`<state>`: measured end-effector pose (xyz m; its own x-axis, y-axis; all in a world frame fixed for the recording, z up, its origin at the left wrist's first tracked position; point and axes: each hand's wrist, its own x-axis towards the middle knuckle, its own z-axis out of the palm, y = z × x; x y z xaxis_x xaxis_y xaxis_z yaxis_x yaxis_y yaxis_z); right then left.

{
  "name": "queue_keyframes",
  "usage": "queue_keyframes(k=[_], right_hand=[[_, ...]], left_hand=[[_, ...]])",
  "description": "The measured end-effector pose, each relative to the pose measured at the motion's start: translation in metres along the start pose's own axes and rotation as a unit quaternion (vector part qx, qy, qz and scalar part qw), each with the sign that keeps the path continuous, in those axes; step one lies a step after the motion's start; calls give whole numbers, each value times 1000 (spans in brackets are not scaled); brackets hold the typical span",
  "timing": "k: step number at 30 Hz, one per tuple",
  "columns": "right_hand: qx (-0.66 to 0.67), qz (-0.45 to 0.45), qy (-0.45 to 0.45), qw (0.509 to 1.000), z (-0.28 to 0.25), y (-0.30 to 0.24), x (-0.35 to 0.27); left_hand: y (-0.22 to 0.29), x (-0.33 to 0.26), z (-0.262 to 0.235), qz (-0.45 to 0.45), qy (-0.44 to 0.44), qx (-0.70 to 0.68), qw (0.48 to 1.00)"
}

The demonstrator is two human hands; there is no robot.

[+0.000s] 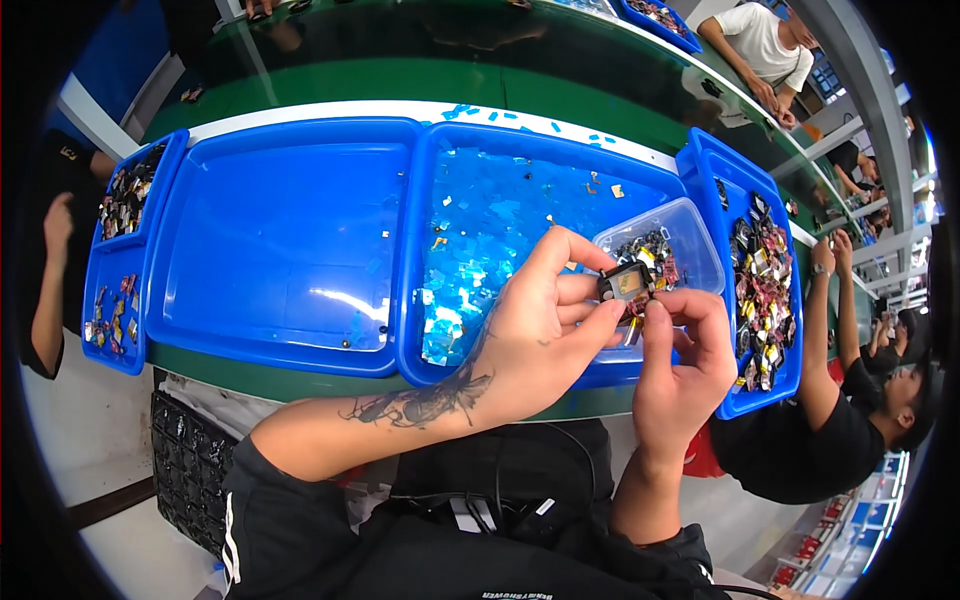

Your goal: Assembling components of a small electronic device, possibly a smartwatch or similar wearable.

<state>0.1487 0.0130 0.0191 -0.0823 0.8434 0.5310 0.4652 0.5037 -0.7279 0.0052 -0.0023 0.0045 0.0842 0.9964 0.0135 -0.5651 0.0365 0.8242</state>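
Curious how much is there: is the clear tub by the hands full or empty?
Partly filled: small parts lie in the tub, but bare plastic shows at its right; the held piece hides some.

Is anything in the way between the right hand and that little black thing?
Nothing visible is: the right hand has its fingertips right by the lower-right corner of the black rectangular part in the left hand. The clear plastic tub lies beyond, not between.

I hold a small black rectangular part point(626, 282), tan panel point(630, 286) in its upward face, slightly tilted, over the blue tray point(412, 345) near its right edge.
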Motion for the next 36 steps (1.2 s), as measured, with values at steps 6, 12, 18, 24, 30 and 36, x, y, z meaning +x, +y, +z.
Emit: queue_keyframes(k=[6, 12, 18, 24, 30, 36], right_hand=[[69, 27, -8, 997, -1, 0, -2], [59, 20, -29, 998, -5, 2, 1], [13, -51, -36, 998, -2, -6, 0], [85, 79, -17, 993, -1, -7, 4], [213, 168, -3, 963, -8, -10, 9], [288, 214, -12, 933, -19, -8, 7]], left_hand=[[2, 1, 1, -16, -19, 5, 1000], [1, 2, 0, 10, -26, 4, 1000], [-1, 1, -2, 20, 7, 3, 1000], [-8, 3, -11, 31, -23, 99, 994], [6, -1, 0, 99, -26, 193, 976], [1, 1, -4, 300, -35, 452, 840]])
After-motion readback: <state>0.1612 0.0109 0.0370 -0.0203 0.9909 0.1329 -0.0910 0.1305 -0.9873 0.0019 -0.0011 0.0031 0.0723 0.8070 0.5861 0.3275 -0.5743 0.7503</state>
